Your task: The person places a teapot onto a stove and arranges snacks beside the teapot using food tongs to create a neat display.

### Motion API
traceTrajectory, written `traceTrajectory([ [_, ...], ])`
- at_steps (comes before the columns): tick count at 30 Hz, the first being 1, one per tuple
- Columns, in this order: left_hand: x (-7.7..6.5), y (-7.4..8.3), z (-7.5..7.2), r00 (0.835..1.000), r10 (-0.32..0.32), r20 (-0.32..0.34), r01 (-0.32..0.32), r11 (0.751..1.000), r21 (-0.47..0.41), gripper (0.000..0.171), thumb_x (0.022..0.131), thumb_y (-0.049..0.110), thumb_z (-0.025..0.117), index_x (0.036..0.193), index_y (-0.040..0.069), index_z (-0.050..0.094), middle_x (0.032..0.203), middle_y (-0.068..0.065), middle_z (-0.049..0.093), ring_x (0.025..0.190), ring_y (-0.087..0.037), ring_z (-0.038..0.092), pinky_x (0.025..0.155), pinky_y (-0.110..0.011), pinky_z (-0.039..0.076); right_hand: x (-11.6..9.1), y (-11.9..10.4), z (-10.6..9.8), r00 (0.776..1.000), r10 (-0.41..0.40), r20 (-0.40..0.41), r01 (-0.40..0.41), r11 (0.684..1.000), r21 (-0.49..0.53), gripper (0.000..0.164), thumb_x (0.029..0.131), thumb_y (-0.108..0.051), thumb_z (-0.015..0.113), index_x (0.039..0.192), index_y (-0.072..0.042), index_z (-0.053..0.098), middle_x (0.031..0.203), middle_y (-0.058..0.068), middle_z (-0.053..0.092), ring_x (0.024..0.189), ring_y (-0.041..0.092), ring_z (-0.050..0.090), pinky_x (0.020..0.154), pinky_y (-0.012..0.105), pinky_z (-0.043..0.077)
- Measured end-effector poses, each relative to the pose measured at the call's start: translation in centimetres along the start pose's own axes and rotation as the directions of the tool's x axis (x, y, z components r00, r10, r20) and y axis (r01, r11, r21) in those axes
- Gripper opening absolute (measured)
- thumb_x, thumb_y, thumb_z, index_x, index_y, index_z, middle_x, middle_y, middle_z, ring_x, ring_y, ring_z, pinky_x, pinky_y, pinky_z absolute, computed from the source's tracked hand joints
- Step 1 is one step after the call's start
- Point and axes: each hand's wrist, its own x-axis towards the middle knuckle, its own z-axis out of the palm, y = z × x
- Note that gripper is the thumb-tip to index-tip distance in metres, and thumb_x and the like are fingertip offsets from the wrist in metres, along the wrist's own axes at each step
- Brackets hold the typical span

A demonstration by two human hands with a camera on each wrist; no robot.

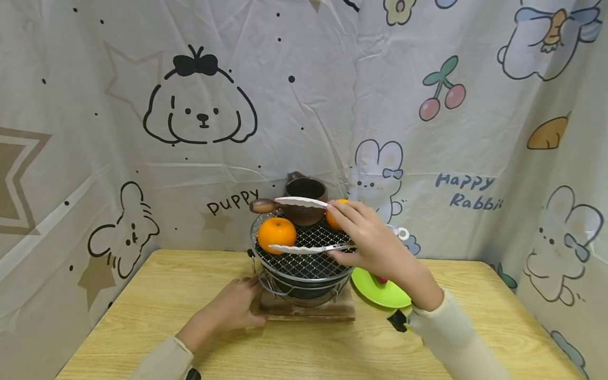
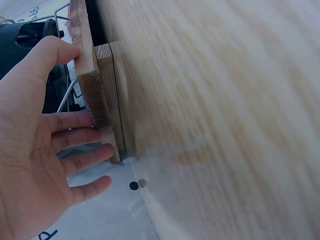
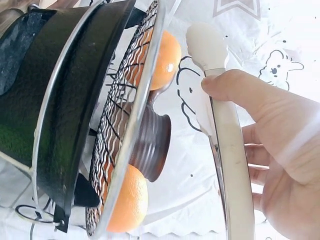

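My right hand holds a pair of tongs with pale scalloped tips above a round wire grill rack. The tongs' two arms are spread apart, one tip near the left orange. Another orange, partly hidden by my right hand, lies at the rack's right. Between and behind them stands a dark brown teapot with a side handle. My left hand touches the left end of the wooden board under the stove, its fingers fairly straight and the thumb on the near edge.
The dark stove body with wire handles carries the rack. To its right, a lime-green plate holds a small dark pink item, mostly hidden by my right arm. A printed cloth hangs behind the wooden table.
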Motion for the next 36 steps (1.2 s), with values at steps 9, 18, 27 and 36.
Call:
traceTrajectory([
  [9,0.0,0.0,-0.1,1.0,-0.005,0.028,0.005,1.0,-0.008,0.077,0.076,0.049,0.074,0.138,0.004,0.059,0.133,-0.011,0.066,0.106,-0.029,0.067,0.094,-0.048,0.056,-1.0,0.6,-1.2,0.998,0.03,-0.052,-0.031,0.999,-0.015,0.087,0.07,-0.026,0.09,0.141,0.007,0.054,0.141,0.023,0.059,0.122,0.041,0.056,0.102,0.054,0.051],
  [18,-0.1,0.2,-0.3,1.0,-0.015,0.027,0.015,1.0,-0.01,0.076,0.077,0.048,0.074,0.137,0.004,0.06,0.132,-0.012,0.067,0.106,-0.03,0.067,0.092,-0.049,0.057,-2.1,1.7,-2.1,0.994,0.024,-0.103,-0.028,0.999,-0.034,0.089,0.066,-0.021,0.09,0.141,0.009,0.054,0.138,0.026,0.059,0.12,0.042,0.056,0.101,0.057,0.05],
  [27,0.0,0.2,-0.4,0.999,-0.016,0.034,0.017,1.0,-0.021,0.076,0.076,0.047,0.075,0.136,0.003,0.06,0.129,-0.012,0.068,0.106,-0.031,0.067,0.092,-0.05,0.057,-3.0,2.8,-2.8,0.993,0.007,-0.118,-0.016,0.997,-0.074,0.088,0.068,-0.022,0.088,0.142,0.009,0.052,0.141,0.026,0.058,0.121,0.043,0.054,0.101,0.057,0.049],
  [36,-0.1,0.1,0.0,0.998,-0.031,0.047,0.032,0.999,-0.017,0.08,0.077,0.05,0.075,0.14,0.004,0.058,0.137,-0.012,0.064,0.108,-0.03,0.066,0.093,-0.05,0.056,-3.9,4.0,-3.2,0.987,0.025,-0.158,-0.046,0.99,-0.133,0.088,0.071,-0.024,0.084,0.145,0.009,0.049,0.143,0.027,0.055,0.122,0.045,0.052,0.101,0.055,0.046],
])
